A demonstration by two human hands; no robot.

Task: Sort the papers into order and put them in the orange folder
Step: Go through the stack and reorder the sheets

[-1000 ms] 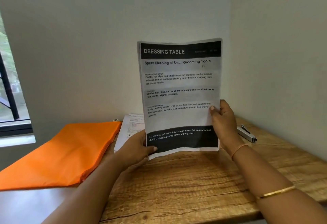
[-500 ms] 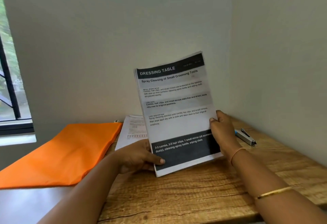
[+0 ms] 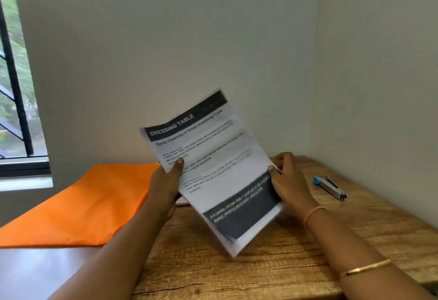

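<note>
item: paper stack (image 3: 213,171), top sheet headed "dressing table", tilted, blurred, lower corner near wooden desk (image 3: 260,276). left hand (image 3: 164,188) grips its left edge, thumb on the front; right hand (image 3: 290,178) pinches its right edge. orange folder (image 3: 78,207) flat, left of left hand. stapler (image 3: 330,187) right of right hand.

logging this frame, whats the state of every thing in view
papers: one stack, held up tilted, printed side toward the camera
left hand: grips the stack's left edge, thumb on the front
right hand: pinches the stack's right edge
orange folder: lying flat, left of the hands, untouched
stapler: lying on the table at right, untouched
</note>
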